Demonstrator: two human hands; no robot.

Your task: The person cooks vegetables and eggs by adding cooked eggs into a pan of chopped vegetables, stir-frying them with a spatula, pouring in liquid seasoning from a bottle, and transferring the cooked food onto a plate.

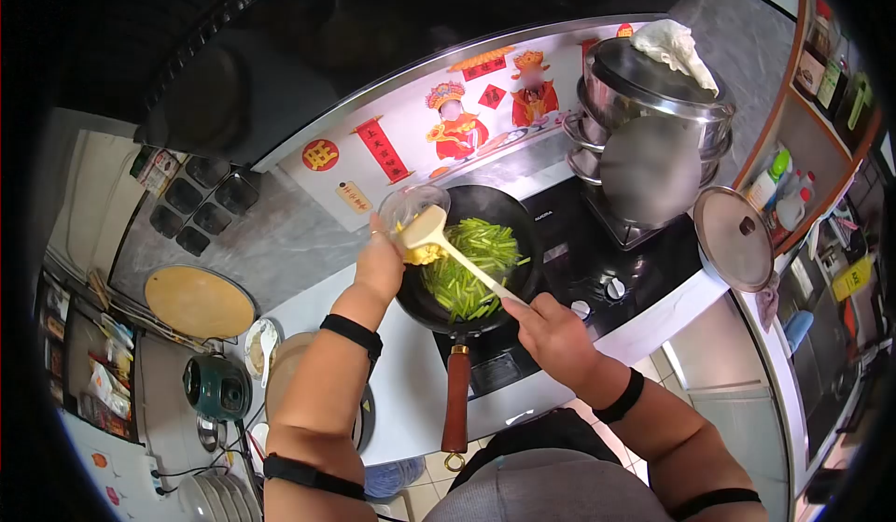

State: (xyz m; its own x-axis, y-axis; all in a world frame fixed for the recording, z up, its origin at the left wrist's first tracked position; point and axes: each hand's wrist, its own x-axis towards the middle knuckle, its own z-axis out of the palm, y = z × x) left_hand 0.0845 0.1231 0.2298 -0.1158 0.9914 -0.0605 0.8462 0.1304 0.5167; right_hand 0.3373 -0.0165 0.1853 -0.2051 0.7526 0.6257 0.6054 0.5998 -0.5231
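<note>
My left hand (379, 268) grips a clear glass bowl (407, 202), tilted over the left rim of a dark frying pan (519, 210). Yellow scrambled egg (424, 254) shows at the lower edge of the bowl, over the pan; where egg in the bowl ends and egg in the pan begins is hard to tell. Wrapped around the handle of a cream spatula (476, 270) is my right hand (553, 335), with the spatula's head at the bowl's mouth. Chopped green stalks (483, 256) lie in the pan. The pan's wooden handle (456, 399) points toward me.
A stacked steel steamer pot (597, 102) stands on the right of the black stove (644, 265). A round lid (735, 239) sits at the counter's right end. On the left are a round wooden board (199, 302), a small plate with a white spoon (268, 340) and a green appliance (217, 387).
</note>
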